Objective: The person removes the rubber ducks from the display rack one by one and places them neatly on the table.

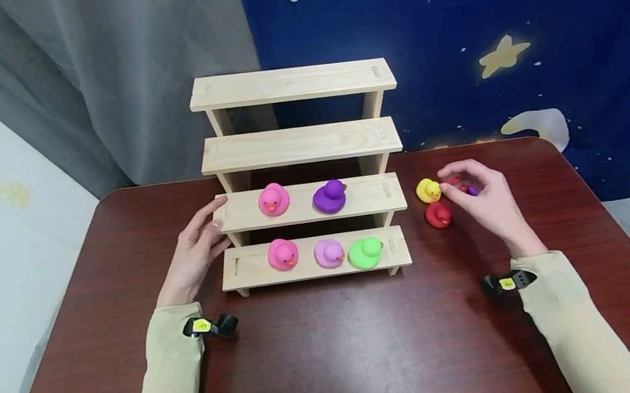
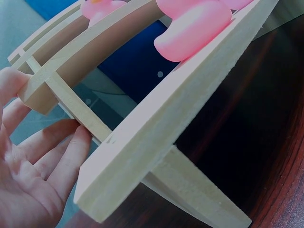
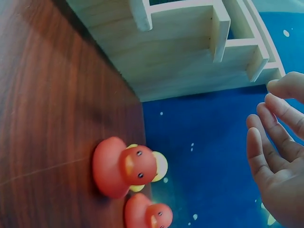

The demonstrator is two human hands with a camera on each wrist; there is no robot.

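My left hand (image 1: 191, 252) holds the left end of a four-step wooden shelf (image 1: 301, 144), its digits at the second step from the bottom. In the left wrist view, fingers (image 2: 66, 156) lie against the side support. My right hand (image 1: 486, 198) hovers with loosely bent, empty fingers over small rubber ducks right of the shelf. Near its fingertips are a yellow duck (image 1: 428, 190) and a red duck (image 1: 438, 215). Another red duck (image 3: 147, 213) shows in the right wrist view. A purple piece (image 1: 472, 190) is partly hidden under the hand.
On the second step sit a pink duck (image 1: 273, 199) and a purple duck (image 1: 330, 197). The bottom step bears a pink duck (image 1: 283, 254), a lilac duck (image 1: 329, 253) and a green duck (image 1: 366, 253). Curtains (image 1: 446, 14) hang behind the brown table (image 1: 345, 355).
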